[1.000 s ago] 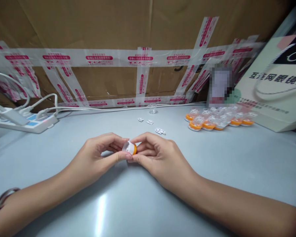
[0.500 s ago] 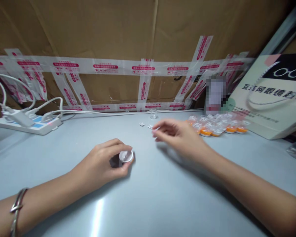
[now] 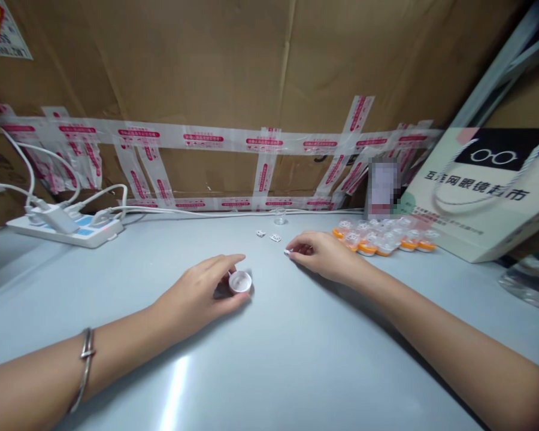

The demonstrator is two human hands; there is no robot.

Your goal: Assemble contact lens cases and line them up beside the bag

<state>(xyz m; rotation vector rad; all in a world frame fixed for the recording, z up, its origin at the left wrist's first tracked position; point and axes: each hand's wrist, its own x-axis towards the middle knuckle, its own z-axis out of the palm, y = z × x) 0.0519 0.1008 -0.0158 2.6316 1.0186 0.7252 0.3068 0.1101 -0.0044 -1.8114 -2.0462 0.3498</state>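
Near the middle of the table sits a small round white cup (image 3: 240, 282), its open top facing up. My left hand (image 3: 197, 287) curls around its left side; the thumb touches the near edge, and the index finger is raised off the rim. Further right, my right hand (image 3: 321, 254) is low over the table, thumb and fingertips pinched on a small white piece (image 3: 287, 252), mostly hidden by the fingers. Just beyond lie two small white cut-out pieces, one on the right (image 3: 275, 237) and one on the left (image 3: 260, 233).
A clear round cap (image 3: 279, 216) stands behind the pieces. Several clear-topped orange and white containers (image 3: 367, 246) are grouped at right, before a paper bag (image 3: 480, 185) and a blurred-out upright object (image 3: 381, 188). A power strip (image 3: 92, 236) with cables lies at left, cardboard (image 3: 197, 72) behind.
My right hand has come down and closed on a small white piece. My left index finger has lifted off the cup, which now faces more upward. The view has shifted slightly.
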